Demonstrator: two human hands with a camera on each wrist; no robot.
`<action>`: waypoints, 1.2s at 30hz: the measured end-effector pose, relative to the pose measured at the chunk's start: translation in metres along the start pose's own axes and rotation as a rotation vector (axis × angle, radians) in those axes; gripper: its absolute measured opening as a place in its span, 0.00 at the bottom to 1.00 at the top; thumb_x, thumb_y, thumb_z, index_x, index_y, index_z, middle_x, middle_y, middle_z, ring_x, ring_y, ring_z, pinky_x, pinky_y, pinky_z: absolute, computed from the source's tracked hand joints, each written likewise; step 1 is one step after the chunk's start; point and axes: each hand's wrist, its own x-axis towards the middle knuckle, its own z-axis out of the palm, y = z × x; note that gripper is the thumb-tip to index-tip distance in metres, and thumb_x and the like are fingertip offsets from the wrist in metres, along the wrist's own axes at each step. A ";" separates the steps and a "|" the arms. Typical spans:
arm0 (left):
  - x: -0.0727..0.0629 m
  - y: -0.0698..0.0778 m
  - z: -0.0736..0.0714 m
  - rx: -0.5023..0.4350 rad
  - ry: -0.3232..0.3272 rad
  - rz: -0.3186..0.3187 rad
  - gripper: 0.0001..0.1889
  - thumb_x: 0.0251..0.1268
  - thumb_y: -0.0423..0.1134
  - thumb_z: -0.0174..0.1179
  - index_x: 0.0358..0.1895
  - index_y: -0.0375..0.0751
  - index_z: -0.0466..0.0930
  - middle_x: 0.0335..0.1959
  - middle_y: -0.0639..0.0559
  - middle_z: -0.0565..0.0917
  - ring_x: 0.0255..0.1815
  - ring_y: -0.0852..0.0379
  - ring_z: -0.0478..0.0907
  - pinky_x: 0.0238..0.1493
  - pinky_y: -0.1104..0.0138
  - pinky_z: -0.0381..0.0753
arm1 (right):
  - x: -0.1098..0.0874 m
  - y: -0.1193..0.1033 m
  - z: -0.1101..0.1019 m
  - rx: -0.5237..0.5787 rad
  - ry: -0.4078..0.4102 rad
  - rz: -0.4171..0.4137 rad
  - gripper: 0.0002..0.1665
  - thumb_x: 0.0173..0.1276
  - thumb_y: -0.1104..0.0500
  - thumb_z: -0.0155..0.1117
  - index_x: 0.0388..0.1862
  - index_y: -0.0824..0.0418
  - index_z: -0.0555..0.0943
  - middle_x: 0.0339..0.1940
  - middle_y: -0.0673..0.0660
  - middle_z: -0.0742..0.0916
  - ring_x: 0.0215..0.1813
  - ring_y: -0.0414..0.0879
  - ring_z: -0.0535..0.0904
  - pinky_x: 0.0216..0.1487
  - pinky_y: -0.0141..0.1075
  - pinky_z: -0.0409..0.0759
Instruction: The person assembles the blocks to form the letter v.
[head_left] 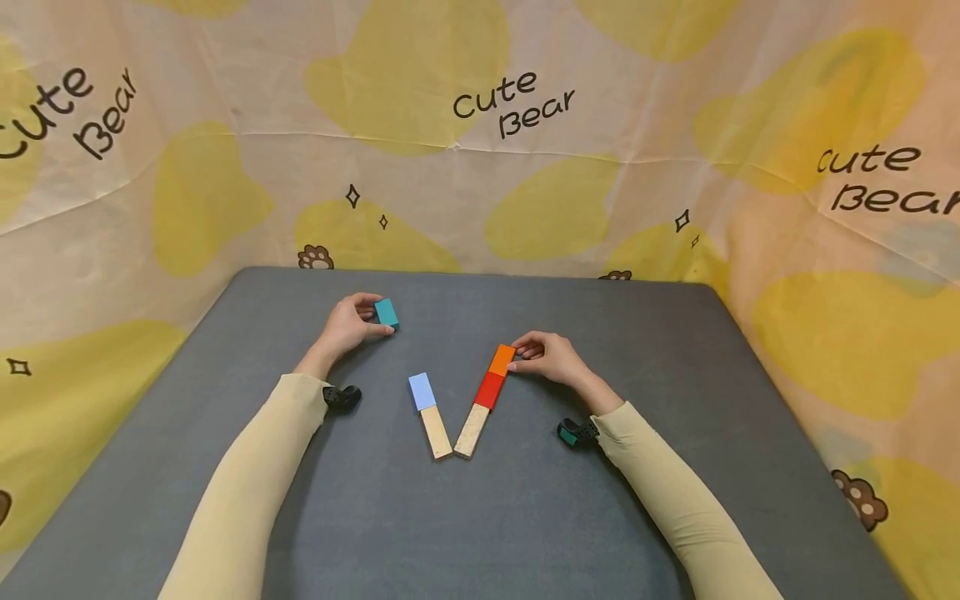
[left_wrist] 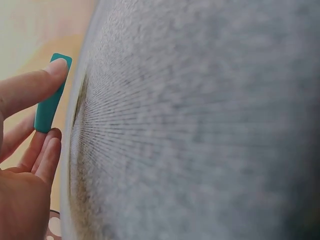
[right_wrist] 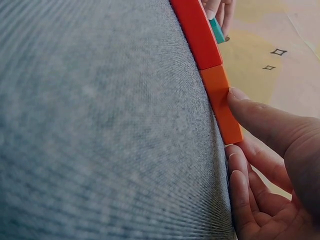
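Note:
My left hand (head_left: 352,323) pinches a teal block (head_left: 387,313) between thumb and fingers at the far left of the table. In the left wrist view the thumb (left_wrist: 37,90) lies on one edge of that block and the fingertips are at its lower end. My right hand (head_left: 551,357) holds an orange block (head_left: 502,360), thumb on its side and fingers at its far end. The orange block meets a red block (head_left: 490,390), which continues into a plain wooden block (head_left: 471,431). To the left, a light blue block (head_left: 422,391) adjoins another wooden block (head_left: 437,432).
Both rows lie on the grey table (head_left: 375,533) and converge at their near ends like a V. A patterned cloth (head_left: 420,67) hangs behind and along the sides. Black wrist cameras, including the left one (head_left: 342,398), sit beside the cuffs.

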 end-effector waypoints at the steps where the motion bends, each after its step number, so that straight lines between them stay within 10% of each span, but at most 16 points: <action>1: -0.001 0.001 0.000 0.003 0.001 -0.002 0.38 0.49 0.41 0.73 0.66 0.40 0.67 0.62 0.38 0.70 0.63 0.41 0.68 0.63 0.49 0.67 | 0.000 0.000 0.000 0.001 -0.001 -0.001 0.26 0.52 0.48 0.76 0.48 0.57 0.83 0.40 0.54 0.86 0.41 0.44 0.79 0.46 0.37 0.78; 36: -0.030 0.018 0.008 0.040 -0.025 0.051 0.37 0.47 0.45 0.74 0.62 0.39 0.70 0.57 0.40 0.75 0.58 0.42 0.73 0.59 0.51 0.71 | -0.002 -0.002 0.000 0.005 0.003 -0.021 0.26 0.53 0.50 0.75 0.49 0.59 0.82 0.40 0.56 0.86 0.41 0.45 0.80 0.46 0.37 0.78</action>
